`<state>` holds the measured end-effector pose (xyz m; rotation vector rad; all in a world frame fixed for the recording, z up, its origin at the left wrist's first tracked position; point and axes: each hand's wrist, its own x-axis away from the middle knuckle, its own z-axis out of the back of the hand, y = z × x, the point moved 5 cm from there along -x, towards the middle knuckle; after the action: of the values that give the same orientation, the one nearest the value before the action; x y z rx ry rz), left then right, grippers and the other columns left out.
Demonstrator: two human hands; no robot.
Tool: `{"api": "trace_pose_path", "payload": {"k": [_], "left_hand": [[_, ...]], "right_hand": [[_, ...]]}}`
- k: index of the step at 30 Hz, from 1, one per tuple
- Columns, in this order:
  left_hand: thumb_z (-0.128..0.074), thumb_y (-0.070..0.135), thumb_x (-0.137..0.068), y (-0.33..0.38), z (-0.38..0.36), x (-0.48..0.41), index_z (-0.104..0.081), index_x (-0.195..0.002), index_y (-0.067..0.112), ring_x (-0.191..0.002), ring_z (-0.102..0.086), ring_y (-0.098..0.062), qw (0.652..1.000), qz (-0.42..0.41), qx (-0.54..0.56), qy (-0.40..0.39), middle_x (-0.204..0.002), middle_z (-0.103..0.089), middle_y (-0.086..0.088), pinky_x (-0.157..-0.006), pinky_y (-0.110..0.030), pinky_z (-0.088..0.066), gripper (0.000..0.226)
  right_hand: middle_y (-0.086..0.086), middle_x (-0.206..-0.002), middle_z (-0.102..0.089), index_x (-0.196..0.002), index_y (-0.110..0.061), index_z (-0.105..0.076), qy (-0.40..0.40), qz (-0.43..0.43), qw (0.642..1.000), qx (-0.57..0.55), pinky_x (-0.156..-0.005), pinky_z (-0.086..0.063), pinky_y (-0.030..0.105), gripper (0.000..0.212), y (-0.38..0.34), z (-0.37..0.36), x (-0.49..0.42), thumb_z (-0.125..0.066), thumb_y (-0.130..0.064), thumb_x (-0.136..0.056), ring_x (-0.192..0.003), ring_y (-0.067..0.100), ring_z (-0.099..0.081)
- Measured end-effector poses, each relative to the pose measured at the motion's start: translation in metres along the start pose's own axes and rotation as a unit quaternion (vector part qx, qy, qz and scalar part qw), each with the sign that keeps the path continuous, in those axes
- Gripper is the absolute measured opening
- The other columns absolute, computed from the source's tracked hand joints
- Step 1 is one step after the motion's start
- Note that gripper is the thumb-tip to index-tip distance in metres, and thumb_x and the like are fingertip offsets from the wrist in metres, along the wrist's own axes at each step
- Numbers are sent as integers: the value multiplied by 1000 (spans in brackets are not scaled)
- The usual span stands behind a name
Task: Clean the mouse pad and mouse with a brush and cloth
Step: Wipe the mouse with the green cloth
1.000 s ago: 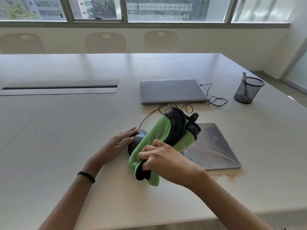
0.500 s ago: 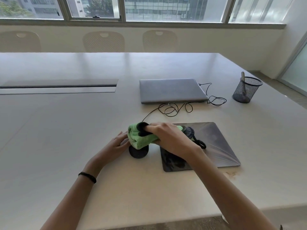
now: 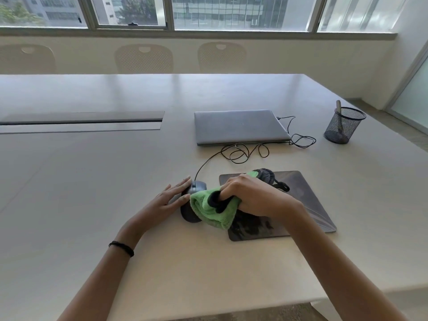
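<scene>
On beige table [image 3: 92, 181], bunched green cloth [image 3: 208, 212] covers dark mouse [image 3: 188, 215]

No text, brand or number can be read. The closed laptop [image 3: 240, 127] on the bench [image 3: 92, 181] carries a faint mark on its lid, too small to make out.

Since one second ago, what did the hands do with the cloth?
The right hand pulled the raised, spread-out cloth down and bunched it on the mouse, still gripping it. The left hand stayed against the mouse's side; the pad and laptop did not move.
</scene>
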<state>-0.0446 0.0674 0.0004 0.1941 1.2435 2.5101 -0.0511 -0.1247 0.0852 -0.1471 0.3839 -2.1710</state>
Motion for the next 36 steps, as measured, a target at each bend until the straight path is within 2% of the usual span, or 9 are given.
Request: {"api": "trace_pose_path", "payload": {"k": [3, 7, 9, 14, 19, 26, 30, 33, 36], "left_hand": [[-27, 89, -66, -1, 0, -1, -26, -143, 28, -133, -11, 19, 1000, 4, 0, 0, -151, -21, 18, -116, -21, -2, 99], [-27, 87, -68, -4, -1, -1, -26, -143, 31, -136, -12, 15, 1000, 2, -1, -3, -151, -20, 20, -118, -24, -2, 94], [-27, 87, -69, -4, -1, -1, -26, -143, 32, -137, -13, 14, 1000, 3, 2, -2, -151, -20, 21, -118, -25, -2, 92], [-28, 85, -71, -2, -1, 0, -26, -142, 35, -136, -13, 15, 1000, -2, 2, -6, -150, -20, 22, -118, -25, -2, 86], [-29, 85, -70, -3, 0, -1, -28, -143, 31, -136, -14, 15, 1000, -2, 5, 0, -150, -21, 21, -118, -24, -3, 90], [-29, 83, -73, -5, -1, -1, -26, -136, 45, -137, -15, 13, 1000, -11, 3, -8, -149, -21, 23, -118, -27, -3, 73], [-28, 84, -73, -4, -1, -1, -25, -134, 47, -137, -15, 13, 1000, -5, 6, -5, -149, -21, 23, -118, -25, -2, 71], [-29, 85, -70, -2, -1, -2, -26, -136, 40, -137, -17, 10, 1000, -6, 12, 7, -150, -23, 18, -117, -23, -3, 81], [-31, 85, -70, -3, 0, -2, -28, -140, 33, -137, -16, 11, 1000, -4, 11, 10, -150, -24, 17, -117, -23, -3, 87]], "right_hand": [[1, -97, -69, -97, -17, -69, -2, -13, 1000, 1, -76, -49, 41, 56, 9, 8, 4, -44, 14, -59, -93, 27, -61], [2, -95, -69, -98, -15, -70, 104, -43, 993, 27, -74, -46, 33, 50, 17, 19, -6, -51, 16, -63, -90, 25, -61], [0, -97, -69, -102, -17, -69, 124, -54, 989, 52, -77, -43, 33, 52, 14, 17, -15, -51, 17, -66, -91, 25, -59], [-4, -106, -67, -111, -17, -67, 76, -44, 992, 91, -92, -36, 32, 56, 6, 3, -22, -43, 17, -73, -101, 24, -53], [-4, -108, -68, -107, -15, -68, 30, -23, 997, 67, -89, -31, 26, 58, 6, 14, -11, -43, 18, -67, -103, 24, -53], [2, -123, -57, -111, -22, -67, 13, 71, 991, 116, -88, -35, 33, 45, -38, 0, -3, -55, 6, -77, -105, 22, -45], [7, -114, -54, -103, -22, -70, -7, 94, 987, 132, -86, -28, 32, 36, -56, -16, -3, -57, 2, -79, -103, 26, -45], [4, -105, -54, -91, -21, -72, -13, 103, 982, 160, -78, -26, 31, 22, -62, -22, -2, -61, -7, -78, -97, 25, -45], [0, -97, -54, -85, -26, -73, -23, 100, 979, 177, -74, -23, 29, 17, -65, -26, 0, -65, -13, -77, -91, 22, -45]]}}
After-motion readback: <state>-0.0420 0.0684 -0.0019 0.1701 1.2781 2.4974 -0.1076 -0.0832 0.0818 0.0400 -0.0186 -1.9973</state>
